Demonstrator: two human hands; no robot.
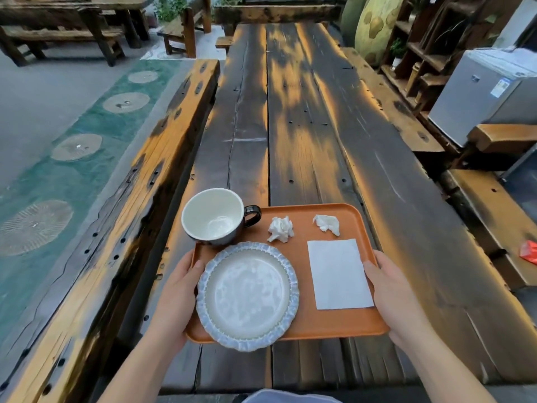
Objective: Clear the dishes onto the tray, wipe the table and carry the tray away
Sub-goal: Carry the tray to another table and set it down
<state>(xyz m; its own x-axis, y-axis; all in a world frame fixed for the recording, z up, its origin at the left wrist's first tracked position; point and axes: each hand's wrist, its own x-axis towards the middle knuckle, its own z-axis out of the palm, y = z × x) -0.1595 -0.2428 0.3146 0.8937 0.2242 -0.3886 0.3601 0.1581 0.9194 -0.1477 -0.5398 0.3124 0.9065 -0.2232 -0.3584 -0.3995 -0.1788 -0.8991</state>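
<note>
tray (302,324) of orange plastic is gripped at both side edges over the dark plank table (305,126), left hand (177,289) and right hand (392,292) clamped on its rim; cup (215,216), plate (247,295), flat napkin (338,273) and two crumpled tissues (280,229) are carried on it.

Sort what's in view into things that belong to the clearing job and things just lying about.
Job: tray, cup, plate, flat napkin, two crumpled tissues, table, left hand, right hand.

Lying about: bench, fridge, shelf, red scrap.
</note>
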